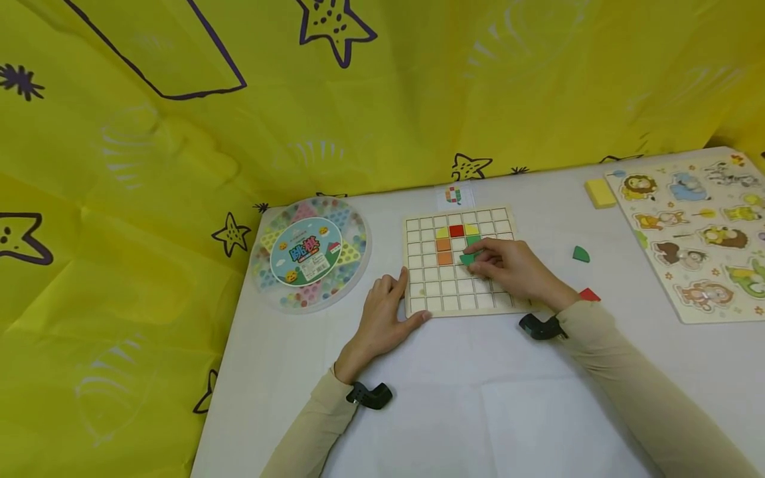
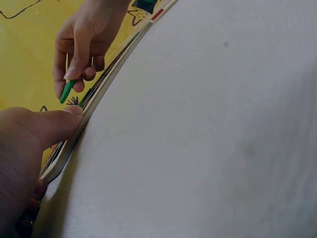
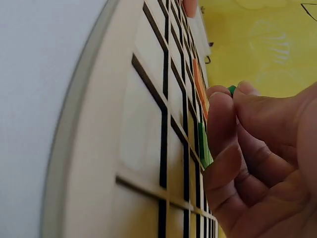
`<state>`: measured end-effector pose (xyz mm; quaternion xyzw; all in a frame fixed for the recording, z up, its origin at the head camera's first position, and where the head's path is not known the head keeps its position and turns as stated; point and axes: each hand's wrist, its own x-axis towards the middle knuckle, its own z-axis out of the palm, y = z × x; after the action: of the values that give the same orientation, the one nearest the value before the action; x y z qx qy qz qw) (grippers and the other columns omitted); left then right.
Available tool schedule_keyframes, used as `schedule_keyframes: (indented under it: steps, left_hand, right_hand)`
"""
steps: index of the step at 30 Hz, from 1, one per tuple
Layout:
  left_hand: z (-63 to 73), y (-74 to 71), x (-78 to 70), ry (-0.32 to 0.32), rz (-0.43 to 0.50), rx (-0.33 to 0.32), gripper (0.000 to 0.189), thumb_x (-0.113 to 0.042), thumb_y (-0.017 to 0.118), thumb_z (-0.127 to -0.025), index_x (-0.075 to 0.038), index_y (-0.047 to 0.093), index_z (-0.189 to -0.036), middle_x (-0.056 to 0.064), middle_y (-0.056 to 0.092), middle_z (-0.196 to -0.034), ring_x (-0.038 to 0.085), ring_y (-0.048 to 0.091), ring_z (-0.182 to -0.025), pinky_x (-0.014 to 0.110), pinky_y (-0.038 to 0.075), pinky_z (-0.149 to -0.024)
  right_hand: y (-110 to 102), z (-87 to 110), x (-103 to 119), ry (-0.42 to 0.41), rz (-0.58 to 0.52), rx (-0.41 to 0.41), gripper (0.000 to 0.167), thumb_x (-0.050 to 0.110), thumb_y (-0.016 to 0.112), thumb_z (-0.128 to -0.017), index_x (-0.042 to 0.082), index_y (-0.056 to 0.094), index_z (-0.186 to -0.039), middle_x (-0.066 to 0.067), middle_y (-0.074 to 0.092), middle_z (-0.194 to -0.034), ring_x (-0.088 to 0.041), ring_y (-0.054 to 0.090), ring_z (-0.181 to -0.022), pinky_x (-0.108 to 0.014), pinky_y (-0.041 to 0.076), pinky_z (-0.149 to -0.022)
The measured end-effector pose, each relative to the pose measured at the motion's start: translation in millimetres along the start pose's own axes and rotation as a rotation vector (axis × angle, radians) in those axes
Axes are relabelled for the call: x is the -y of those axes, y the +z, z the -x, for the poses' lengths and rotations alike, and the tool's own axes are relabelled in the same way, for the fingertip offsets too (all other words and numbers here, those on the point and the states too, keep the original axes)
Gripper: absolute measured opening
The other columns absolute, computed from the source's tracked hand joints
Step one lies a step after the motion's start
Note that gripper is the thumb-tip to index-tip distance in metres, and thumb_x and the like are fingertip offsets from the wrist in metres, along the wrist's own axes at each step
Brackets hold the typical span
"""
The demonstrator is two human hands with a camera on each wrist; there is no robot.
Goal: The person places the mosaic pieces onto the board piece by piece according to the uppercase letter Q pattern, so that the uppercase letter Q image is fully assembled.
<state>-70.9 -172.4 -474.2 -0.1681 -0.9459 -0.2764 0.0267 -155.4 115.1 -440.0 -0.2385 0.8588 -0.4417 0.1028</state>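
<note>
A square-celled wooden board [image 1: 451, 287] lies on the table. At its near left corner is my left hand [image 1: 381, 317], fingers along the left edge and thumb [image 2: 62, 124] on the front rim. Over the right part of the board, my right hand [image 1: 508, 269] pinches a small green piece with a curved edge [image 1: 467, 259] between thumb and index finger. In the left wrist view that green piece [image 2: 67, 91] is tilted above the board. Orange squares [image 1: 444, 251], a red square [image 1: 457, 231], yellow pieces [image 1: 442, 232] and green [image 1: 472, 239] sit in the cells.
Behind the board lies a pattern card [image 1: 454, 196]. A round Chinese checkers box [image 1: 352, 279] is at left. To the right are a green quarter-round [image 1: 581, 253], a red piece [image 1: 589, 295] partly behind the right sleeve, a yellow block [image 1: 600, 193] and an animal puzzle board [image 1: 687, 269].
</note>
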Motion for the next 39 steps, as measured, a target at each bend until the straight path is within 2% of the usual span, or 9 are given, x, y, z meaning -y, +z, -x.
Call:
schedule_keyframes:
  steps: [13,20,28,39]
  left_hand:
    - [-1.1,-1.9,-0.3,0.011,-0.01,-0.002,0.095,-0.041,0.084,-0.091,0.004,0.039,-0.161,0.006,0.048,-0.099,0.017,0.036,-0.088,0.03,0.03,-0.083]
    - [-1.1,-1.0,0.2,0.013,-0.003,-0.005,0.095,-0.041,0.084,-0.091,0.004,0.038,-0.161,0.005,0.047,-0.097,0.017,0.035,-0.088,0.03,0.029,-0.082]
    - [-0.5,-1.3,-1.0,0.002,0.004,0.0,0.095,-0.041,0.084,-0.091,0.004,0.038,-0.161,0.005,0.046,-0.097,0.016,0.035,-0.088,0.029,0.028,-0.081]
    - [-0.3,-0.6,-0.3,0.006,-0.005,-0.007,0.094,-0.041,0.084,-0.09,0.004,0.04,-0.16,0.005,0.046,-0.096,0.016,0.035,-0.088,0.03,0.029,-0.082]
  right_hand:
    - [19,-10.6,11,-0.009,0.097,0.105,0.023,0.016,0.073,-0.102,0.008,0.072,-0.124,0.001,0.073,-0.091,-0.014,0.062,-0.083,-0.029,0.052,-0.08]
    - [25,-12.8,17,-0.037,0.185,0.098,0.025,0.019,0.074,-0.101,0.009,0.073,-0.124,0.005,0.071,-0.087,-0.013,0.06,-0.08,-0.034,0.05,-0.078]
    - [25,-14.0,17,-0.033,0.188,0.093,0.026,0.016,0.078,-0.098,0.007,0.072,-0.121,0.004,0.07,-0.083,-0.012,0.058,-0.074,-0.031,0.049,-0.073]
    - [29,-18.9,16,-0.055,0.203,0.062,0.019,0.011,0.076,-0.096,0.007,0.075,-0.114,0.005,0.069,-0.08,-0.012,0.059,-0.074,-0.033,0.05,-0.073]
